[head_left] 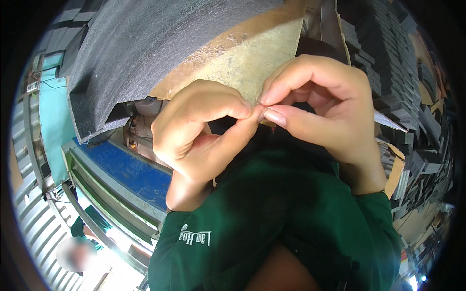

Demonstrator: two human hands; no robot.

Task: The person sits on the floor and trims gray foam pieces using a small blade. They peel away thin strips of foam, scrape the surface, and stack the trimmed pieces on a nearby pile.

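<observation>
Closely pinching thumb to forefinger with bare left hand [190, 132] and bare right hand [343, 114], fingertip to fingertip just in front of dark-green cloth shirt [301, 206]; cannot make out anything gripped between.

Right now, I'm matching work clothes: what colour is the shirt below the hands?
The shirt is dark green, with white lettering; best in the head view.
</observation>
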